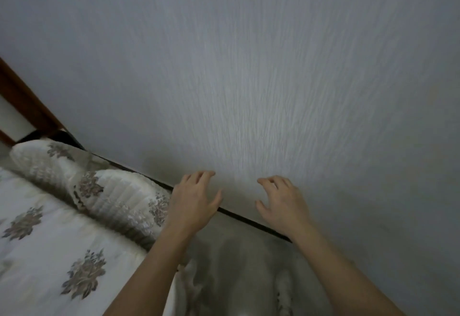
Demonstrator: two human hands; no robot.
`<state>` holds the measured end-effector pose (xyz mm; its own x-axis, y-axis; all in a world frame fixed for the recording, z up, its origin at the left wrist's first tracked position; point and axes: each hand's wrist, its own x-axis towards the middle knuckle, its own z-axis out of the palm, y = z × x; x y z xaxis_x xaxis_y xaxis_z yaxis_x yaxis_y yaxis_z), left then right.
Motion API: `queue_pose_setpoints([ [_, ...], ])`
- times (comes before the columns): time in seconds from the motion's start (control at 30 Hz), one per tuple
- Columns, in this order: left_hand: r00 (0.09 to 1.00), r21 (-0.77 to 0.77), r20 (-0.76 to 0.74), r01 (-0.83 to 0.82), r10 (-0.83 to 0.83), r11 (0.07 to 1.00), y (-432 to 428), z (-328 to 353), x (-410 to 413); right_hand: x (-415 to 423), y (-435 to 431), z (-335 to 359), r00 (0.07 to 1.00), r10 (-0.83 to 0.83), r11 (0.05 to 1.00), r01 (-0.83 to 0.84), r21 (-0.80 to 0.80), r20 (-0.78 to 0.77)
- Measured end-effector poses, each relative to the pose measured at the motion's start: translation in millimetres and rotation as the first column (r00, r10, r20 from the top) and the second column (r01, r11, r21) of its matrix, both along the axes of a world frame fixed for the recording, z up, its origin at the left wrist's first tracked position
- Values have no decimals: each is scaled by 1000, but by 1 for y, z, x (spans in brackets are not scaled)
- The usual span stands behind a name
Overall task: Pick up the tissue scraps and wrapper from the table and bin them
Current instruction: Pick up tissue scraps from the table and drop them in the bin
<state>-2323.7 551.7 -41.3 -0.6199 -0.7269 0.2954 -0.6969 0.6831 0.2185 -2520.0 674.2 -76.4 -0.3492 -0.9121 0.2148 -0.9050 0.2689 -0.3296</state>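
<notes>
White textured wall (pixel 249 54): head view; fills the top, centre and right of the frame; streaked with blur
Left hand (pixel 193 201): lower centre, raised before the wall; fingers apart and loosely bent, gripping nothing
Right hand (pixel 283 203): just right of the left hand, not touching it; fingers spread and slightly curled, gripping nothing
Dark skirting strip (pixel 239 217): runs diagonally along the wall's foot, behind both hands
Quilt (pixel 49 253): lower left; pale with grey flower motifs
Pillows (pixel 119 191): two, left of the left hand; same pattern
Brown wooden frame (pixel 25 99): left edge
Tissue scraps and wrapper: whereabouts cannot be told
</notes>
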Motion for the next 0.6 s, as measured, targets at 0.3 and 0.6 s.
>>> queue_pose_setpoints([
  [0.3, 965, -7, -54, -256, 255, 967, -109, 18, -75, -91, -157, 31, 954, 295, 953, -298, -53, -52],
  [0.6, 821, 3, -13, -571, 571, 821, -147, 12, -40, -68, -279, 28, 797, 603, 795, -603, -65, -21],
])
